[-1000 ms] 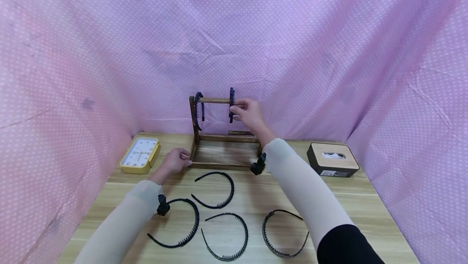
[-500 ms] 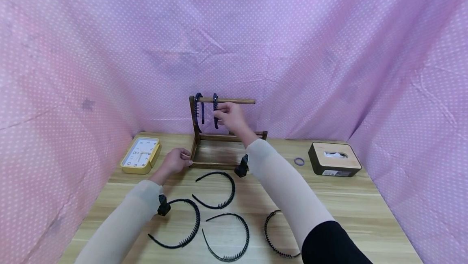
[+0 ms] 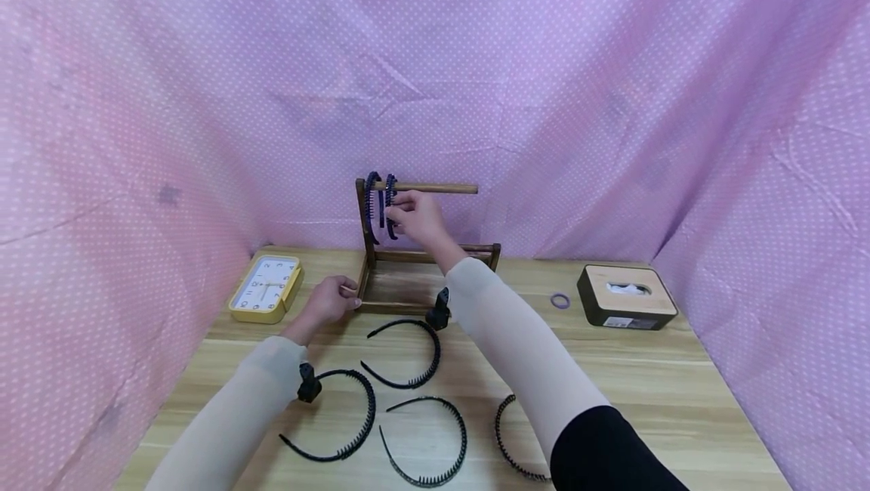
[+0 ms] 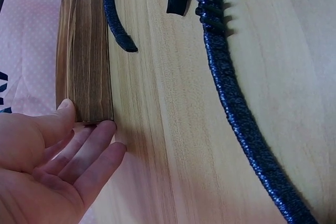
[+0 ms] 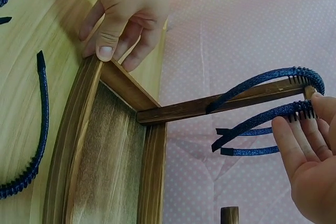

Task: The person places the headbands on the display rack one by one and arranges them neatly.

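Head view: a brown wooden rack (image 3: 401, 279), its eight-o'clock corner gripped between thumb and fingers of the left hand (image 3: 329, 298). On its bar (image 3: 442, 188), between ten and eleven o'clock, the right hand (image 3: 421, 219) pinches a toothed headband (image 5: 254, 120): dark glittering blue, black at the ends. The hand covers some teeth; at five o'clock a loose headband (image 3: 498, 429) is partly hidden, its tips out of sight.

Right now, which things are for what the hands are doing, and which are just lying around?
Part of the job:
Wooden rack, its corner held by the left hand
Headband in the right hand, this one
Hanging headband
Probably the four loose headbands too

Just lying around, I think:
Yellow clock
Tissue box
Purple ring
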Action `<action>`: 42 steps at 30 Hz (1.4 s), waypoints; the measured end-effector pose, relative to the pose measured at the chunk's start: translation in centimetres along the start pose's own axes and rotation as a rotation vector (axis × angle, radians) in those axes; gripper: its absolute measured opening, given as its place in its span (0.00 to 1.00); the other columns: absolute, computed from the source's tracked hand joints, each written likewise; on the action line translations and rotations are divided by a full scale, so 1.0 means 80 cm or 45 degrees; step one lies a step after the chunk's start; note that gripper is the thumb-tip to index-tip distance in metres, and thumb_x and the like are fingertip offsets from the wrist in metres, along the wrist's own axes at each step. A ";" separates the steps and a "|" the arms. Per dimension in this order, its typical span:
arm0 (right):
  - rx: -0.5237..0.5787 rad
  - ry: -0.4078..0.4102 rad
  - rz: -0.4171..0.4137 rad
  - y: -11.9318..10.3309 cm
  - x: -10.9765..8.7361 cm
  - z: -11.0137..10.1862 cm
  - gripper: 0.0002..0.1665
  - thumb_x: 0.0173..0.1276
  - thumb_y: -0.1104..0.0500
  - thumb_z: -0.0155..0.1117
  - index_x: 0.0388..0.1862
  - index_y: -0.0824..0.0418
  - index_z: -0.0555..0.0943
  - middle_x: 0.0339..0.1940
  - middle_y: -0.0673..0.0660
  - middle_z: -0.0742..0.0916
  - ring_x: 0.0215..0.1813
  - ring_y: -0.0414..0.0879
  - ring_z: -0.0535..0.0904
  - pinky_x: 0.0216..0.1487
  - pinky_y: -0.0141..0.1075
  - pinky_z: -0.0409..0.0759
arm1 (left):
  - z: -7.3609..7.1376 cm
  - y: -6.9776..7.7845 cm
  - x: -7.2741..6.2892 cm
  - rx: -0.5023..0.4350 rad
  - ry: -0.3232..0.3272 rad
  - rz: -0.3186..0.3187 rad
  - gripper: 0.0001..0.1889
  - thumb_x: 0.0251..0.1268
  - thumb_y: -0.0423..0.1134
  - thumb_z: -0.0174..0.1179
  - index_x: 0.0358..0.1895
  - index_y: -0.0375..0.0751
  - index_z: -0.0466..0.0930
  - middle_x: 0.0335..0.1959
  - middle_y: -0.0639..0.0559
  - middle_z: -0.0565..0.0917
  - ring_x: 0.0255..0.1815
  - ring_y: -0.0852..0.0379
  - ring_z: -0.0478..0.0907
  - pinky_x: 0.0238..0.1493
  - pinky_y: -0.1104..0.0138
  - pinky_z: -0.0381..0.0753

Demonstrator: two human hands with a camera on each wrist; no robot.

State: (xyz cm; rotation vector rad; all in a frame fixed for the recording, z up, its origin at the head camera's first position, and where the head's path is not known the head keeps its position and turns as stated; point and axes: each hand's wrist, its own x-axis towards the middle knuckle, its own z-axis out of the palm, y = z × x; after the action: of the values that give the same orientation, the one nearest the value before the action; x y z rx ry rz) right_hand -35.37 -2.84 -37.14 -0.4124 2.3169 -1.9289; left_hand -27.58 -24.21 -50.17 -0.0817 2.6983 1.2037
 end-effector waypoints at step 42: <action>-0.176 -0.042 -0.026 -0.007 -0.015 -0.028 0.31 0.69 0.51 0.73 0.67 0.61 0.76 0.62 0.60 0.84 0.64 0.53 0.80 0.65 0.46 0.80 | 0.002 -0.002 0.002 0.036 0.026 0.011 0.18 0.68 0.33 0.66 0.57 0.30 0.79 0.49 0.36 0.87 0.48 0.44 0.84 0.48 0.56 0.85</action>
State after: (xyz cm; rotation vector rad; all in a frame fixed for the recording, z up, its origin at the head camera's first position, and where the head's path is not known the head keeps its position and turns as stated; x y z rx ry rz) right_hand -34.68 -0.48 -36.28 -0.4780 2.4423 -1.7625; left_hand -27.72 -24.22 -50.42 -0.0787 2.7351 1.1734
